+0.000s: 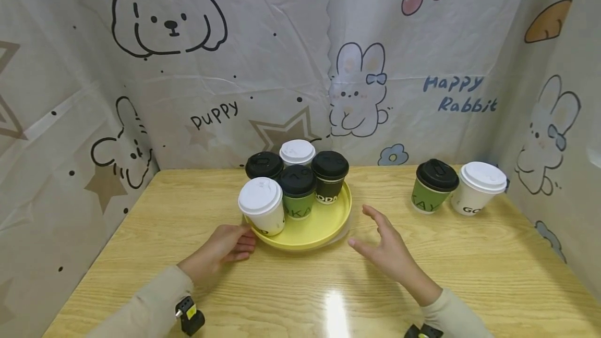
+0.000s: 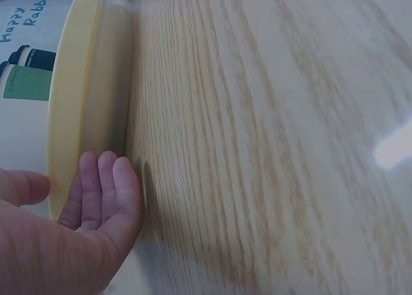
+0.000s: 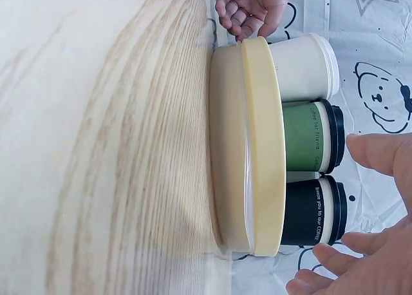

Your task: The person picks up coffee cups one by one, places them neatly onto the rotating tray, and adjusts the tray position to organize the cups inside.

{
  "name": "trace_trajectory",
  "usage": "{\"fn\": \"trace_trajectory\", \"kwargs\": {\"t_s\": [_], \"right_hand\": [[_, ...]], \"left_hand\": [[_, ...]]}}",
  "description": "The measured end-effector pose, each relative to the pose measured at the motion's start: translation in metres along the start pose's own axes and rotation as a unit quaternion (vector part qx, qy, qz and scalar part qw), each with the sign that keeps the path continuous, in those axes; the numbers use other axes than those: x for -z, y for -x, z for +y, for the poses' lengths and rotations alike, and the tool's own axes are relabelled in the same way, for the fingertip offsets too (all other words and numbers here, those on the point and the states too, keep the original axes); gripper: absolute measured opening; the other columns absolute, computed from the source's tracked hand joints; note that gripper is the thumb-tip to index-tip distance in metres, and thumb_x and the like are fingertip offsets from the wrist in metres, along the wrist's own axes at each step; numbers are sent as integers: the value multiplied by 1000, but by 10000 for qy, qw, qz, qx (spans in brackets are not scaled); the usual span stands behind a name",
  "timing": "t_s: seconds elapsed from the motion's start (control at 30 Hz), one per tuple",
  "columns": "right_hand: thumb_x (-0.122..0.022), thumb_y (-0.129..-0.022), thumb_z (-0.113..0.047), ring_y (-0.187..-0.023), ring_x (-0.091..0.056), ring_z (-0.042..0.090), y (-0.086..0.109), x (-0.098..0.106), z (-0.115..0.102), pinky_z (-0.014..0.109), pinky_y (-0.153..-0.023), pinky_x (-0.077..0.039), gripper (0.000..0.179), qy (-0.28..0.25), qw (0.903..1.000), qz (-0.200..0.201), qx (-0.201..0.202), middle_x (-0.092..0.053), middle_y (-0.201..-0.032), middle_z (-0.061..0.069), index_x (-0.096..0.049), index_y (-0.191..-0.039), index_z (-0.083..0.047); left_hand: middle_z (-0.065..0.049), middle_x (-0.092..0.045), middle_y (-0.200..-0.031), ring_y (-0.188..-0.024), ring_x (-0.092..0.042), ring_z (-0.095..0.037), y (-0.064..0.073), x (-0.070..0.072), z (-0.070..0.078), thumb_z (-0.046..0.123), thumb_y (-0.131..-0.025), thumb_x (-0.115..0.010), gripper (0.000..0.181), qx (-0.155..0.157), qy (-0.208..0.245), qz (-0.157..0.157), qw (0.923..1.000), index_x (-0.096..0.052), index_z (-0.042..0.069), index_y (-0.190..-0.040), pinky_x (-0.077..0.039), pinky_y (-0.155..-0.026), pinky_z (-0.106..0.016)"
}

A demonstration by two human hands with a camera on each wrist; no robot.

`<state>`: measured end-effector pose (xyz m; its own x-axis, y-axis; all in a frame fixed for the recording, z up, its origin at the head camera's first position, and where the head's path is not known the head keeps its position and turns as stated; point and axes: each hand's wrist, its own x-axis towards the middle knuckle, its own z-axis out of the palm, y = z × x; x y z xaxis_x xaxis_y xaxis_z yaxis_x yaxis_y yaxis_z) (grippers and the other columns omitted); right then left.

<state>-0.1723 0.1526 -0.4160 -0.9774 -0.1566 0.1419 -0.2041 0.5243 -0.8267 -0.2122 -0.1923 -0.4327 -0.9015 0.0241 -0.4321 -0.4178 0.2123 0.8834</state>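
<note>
A round yellow tray [image 1: 319, 232], raised above the table on a pale base [image 3: 228, 147], holds several lidded paper cups. A white cup [image 1: 262, 205] stands at its front left, a green cup [image 1: 298, 194] with a black lid in the middle, and a black cup [image 1: 330, 176] to the right. Behind them are another black lid [image 1: 264, 163] and a white lid [image 1: 298, 150]. My left hand [image 1: 228, 244] pinches the tray's left rim, thumb above and fingers below. Off the right rim, my right hand [image 1: 387, 249] is spread, touching nothing.
At the back right of the wooden table [image 1: 263, 296] stand a green cup [image 1: 429, 192] with a black lid and a white cup [image 1: 476, 192], side by side. A patterned cloth [image 1: 244, 72] hangs behind the table and along its sides.
</note>
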Motion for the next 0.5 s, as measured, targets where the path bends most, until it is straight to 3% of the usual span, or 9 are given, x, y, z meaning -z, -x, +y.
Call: {"fn": "trace_trajectory", "kwargs": {"t_s": [0.27,0.5], "right_hand": [[-73,-86,-25,-138,-29,40,0,0,0,57,-110,-27,78,34,10000,24,1,-35,-149,19,-29,-148,-6],[-73,-86,-24,-137,-30,39,0,1,-1,57,-110,-28,78,77,9999,87,8,-36,-148,20,-29,-147,-4]], "left_hand": [[-12,-65,-93,-76,-63,-14,8,-4,-2,27,-97,-47,42,67,132,75,9999,-58,-9,-115,-57,-69,-29],[-8,-65,-86,-73,-64,-13,24,-19,-5,26,-94,-53,36,-67,90,-531,9985,-61,-8,-104,-56,-68,-28]]}}
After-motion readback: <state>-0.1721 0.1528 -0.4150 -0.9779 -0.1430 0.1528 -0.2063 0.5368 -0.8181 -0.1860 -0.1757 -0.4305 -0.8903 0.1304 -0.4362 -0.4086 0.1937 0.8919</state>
